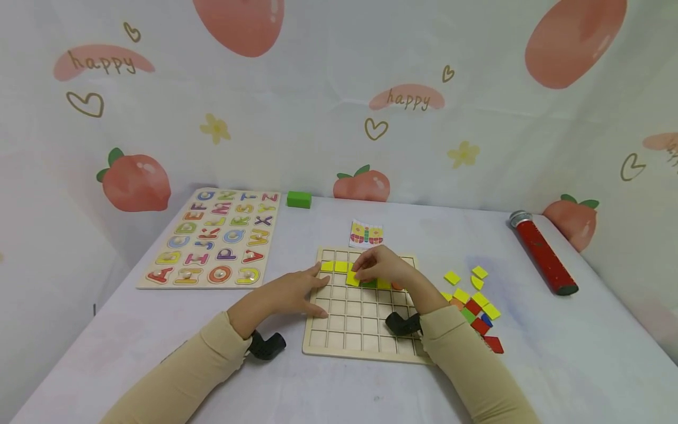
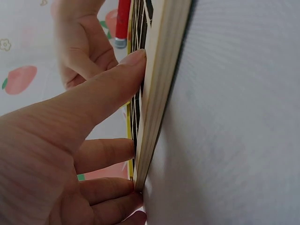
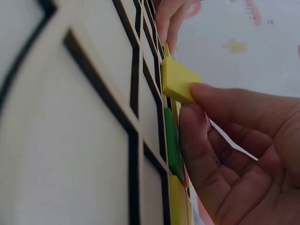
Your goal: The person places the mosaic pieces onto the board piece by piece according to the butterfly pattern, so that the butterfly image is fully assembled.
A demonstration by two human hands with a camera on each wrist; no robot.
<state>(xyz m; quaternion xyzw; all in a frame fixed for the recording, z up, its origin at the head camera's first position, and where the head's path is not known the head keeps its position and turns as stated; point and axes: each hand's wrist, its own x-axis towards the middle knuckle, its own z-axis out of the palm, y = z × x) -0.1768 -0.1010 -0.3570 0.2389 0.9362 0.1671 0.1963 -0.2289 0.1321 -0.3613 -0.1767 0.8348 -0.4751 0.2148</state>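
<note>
A wooden grid board (image 1: 360,341) lies on the table with yellow tiles (image 1: 328,266) in its upper rows. My right hand (image 1: 385,266) pinches a yellow square tile (image 3: 179,79) between thumb and finger, tilted at the grid. Just beside it, a green tile (image 3: 172,140) sits in a cell, partly hidden by the fingers. Along the board's left edge rests my left hand (image 1: 291,294), its fingers extended and its thumb (image 2: 129,65) touching the rim. Above the board lies a small picture card (image 1: 366,233) with a butterfly pattern.
Loose yellow, red, green and blue tiles (image 1: 481,325) are scattered right of the board, partly behind my right forearm. An alphabet puzzle board (image 1: 212,238) lies at the left. A green block (image 1: 299,199) stands behind, and a red microphone-shaped object (image 1: 545,256) lies at far right.
</note>
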